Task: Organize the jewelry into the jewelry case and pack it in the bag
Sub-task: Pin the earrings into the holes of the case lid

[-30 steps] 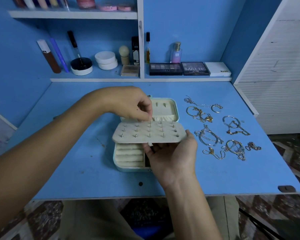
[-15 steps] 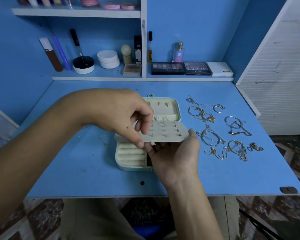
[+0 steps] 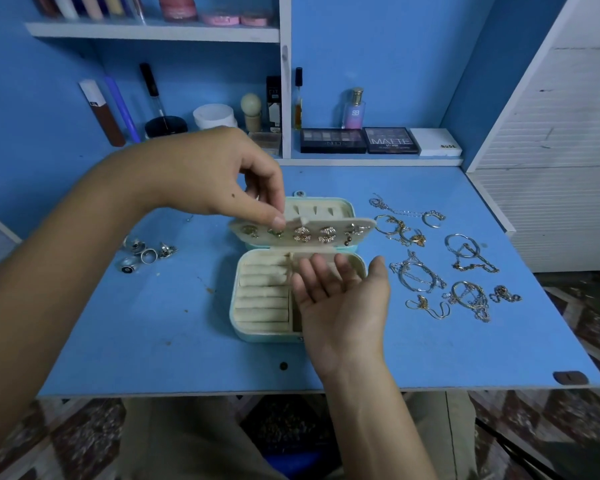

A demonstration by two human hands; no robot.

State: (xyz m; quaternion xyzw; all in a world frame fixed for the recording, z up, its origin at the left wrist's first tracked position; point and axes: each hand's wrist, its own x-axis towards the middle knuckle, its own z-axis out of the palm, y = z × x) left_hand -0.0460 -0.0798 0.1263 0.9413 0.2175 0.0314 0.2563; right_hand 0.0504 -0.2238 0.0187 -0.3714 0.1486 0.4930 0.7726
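Head view: we saw the jewelry case [image 3: 293,299] open on the blue tabletop [image 3: 153,341], roughly centre, its ring-roll compartment facing up. The earring panel [image 3: 305,232] stood tilted up across the middle of the case, earrings showing on its near face. The left hand [image 3: 215,174] reached in from the left, thumb and forefinger pinching a small tab at the panel's top edge, other fingers curled loosely above. The right hand [image 3: 343,303] sat palm-up over the case's right compartment, fingers [image 3: 312,271] relaxed and slightly spread, holding nothing; whether they touched the panel's lower edge we could not tell.

A cluster of rings [image 3: 146,254] lay on the tabletop left of the case, well apart from it. Necklaces and bracelets [image 3: 437,258] were spread in loose piles right of the case, near but not touching it.

On the low shelf [image 3: 371,161] behind the tabletop: two eyeshadow palettes [image 3: 357,140], a white box [image 3: 435,142], a perfume bottle [image 3: 354,110], jars and brushes further left.
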